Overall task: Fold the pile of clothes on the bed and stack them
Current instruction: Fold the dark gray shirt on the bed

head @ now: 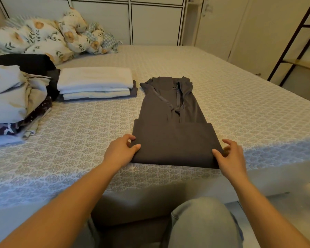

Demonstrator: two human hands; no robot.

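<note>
A dark grey collared shirt (pixel 174 122) lies on the patterned bed cover (pixel 79 122), its sides folded in and its lower part doubled up over the body. My left hand (pixel 123 151) pinches the near left corner of the fold, thumb on top. My right hand (pixel 230 156) grips the near right corner the same way. A stack of folded white and cream clothes (pixel 95 83) sits to the shirt's far left. A loose pile of unfolded clothes (pixel 14 97), pale, black and dotted, lies at the left edge.
A crumpled floral duvet (pixel 48 34) lies at the far left by white cupboard doors (pixel 150 20). A dark metal ladder frame (pixel 293 42) stands at the right. My knee in grey trousers (pixel 202 222) is against the bed's near edge.
</note>
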